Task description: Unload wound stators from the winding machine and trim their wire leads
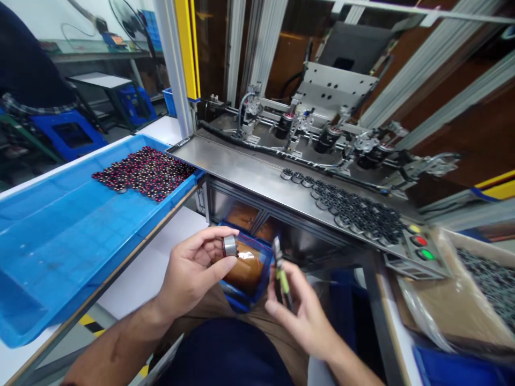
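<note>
My left hand (pixel 187 276) is closed on a small cylindrical motor part (pixel 230 246), pinched between thumb and fingers. It has a silver metal ring with dark edges. To its right, my right hand (pixel 301 313) grips pliers (pixel 285 284) with green-and-black handles, their metal jaws pointing up. The pliers and the part are apart. Both hands are above my lap, in front of a blue bin (pixel 263 281) with brown contents under shiny plastic. On the metal ledge (pixel 237 161) beyond stand many dark ring-shaped parts (pixel 354 206), crowded toward the right.
A large blue tray (pixel 72 230) on the left holds a cluster of dark parts with red bits (pixel 148 171). Machine fixtures (pixel 330 136) stand behind the ledge. Control buttons (pixel 420 241) and a lined carton of parts (pixel 491 289) are at right. Another person (pixel 30 59) sits at far left.
</note>
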`<state>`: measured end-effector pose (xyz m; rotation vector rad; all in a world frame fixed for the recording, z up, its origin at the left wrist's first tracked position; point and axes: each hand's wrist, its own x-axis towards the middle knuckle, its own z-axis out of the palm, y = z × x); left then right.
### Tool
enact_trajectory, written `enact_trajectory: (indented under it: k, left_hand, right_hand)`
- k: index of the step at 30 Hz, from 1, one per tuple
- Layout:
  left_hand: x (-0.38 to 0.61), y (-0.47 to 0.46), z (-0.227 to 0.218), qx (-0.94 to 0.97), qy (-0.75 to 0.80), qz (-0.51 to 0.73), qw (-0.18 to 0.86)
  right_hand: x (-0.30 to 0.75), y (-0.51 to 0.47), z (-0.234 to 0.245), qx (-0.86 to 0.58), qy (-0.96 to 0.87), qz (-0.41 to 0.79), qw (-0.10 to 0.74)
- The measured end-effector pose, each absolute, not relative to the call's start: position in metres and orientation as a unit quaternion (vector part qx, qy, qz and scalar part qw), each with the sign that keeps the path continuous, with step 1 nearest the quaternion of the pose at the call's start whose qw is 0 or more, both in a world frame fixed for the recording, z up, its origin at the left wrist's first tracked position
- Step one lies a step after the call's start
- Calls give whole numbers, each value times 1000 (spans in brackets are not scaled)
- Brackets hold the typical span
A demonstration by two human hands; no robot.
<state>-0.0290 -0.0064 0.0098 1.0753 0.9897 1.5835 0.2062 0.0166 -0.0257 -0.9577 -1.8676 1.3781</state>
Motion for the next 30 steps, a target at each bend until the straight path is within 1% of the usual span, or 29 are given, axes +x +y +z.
enact_trajectory:
  k: [2,4,8,13,19,27,30]
  left_hand:
    - [-21,-4,10,442,406,637,484]
    - [-14,-3,10,445,405,631,490]
    - [-3,-3,10,454,401,621,497]
    - [-3,-7,13,470,404,615,488]
    - [-3,-10,17,476,405,616,480]
    - [-2,-7,12,491,389,609,487]
    - [-3,-6,9,489,365,620,493]
  right_hand:
    - [209,-11,-35,-357,-730,503,295]
    - [208,-21,-38,-334,-753,480,301]
    - [206,-11,-32,-291,-780,441,334]
    - [201,-2,-24,-248,-786,442,354]
    - [196,-3,-26,-235,-778,461,356]
    - [200,-5,-28,-239,-772,443,388]
    - [202,-7,-26,-259,-777,430,381]
